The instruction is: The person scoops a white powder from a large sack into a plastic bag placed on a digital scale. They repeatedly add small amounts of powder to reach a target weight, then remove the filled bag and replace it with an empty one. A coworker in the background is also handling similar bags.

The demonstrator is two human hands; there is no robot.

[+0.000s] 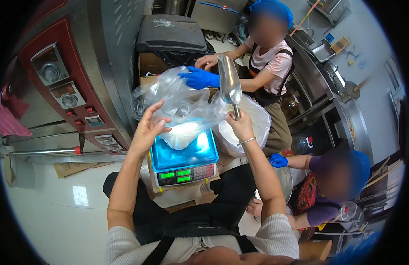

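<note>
My right hand grips the handle of a metal scoop, its bowl pointing up and away from me. A clear plastic bag with white powdery contents rests on the blue tray of a digital scale. Beside the bag's left side is my left hand, fingers spread and curved; whether it touches the plastic is unclear. A co-worker's blue-gloved hand is at the bag's upper part. Right of the scale, under my right hand, stands a larger white bag, open at the top, with pale contents.
A co-worker sits across at the upper right, another at the right by a metal basin. An oven with red control panels stands at the left. Behind the bags are a cardboard box and a lidded black bin.
</note>
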